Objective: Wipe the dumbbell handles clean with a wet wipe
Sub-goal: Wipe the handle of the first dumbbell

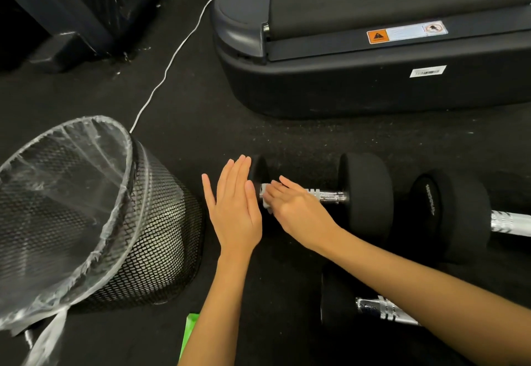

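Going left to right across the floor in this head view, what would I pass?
Mesh bin → left hand → right hand holding a wipe on the dumbbell handle → second dumbbell.

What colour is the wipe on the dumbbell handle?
White to pale grey, where the wet wipe shows under the right hand; head view.

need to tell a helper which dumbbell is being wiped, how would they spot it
Start at the treadmill base. The dumbbell lies on the floor nearest it. Unlike the two others, the right hand presses a wipe on its handle.
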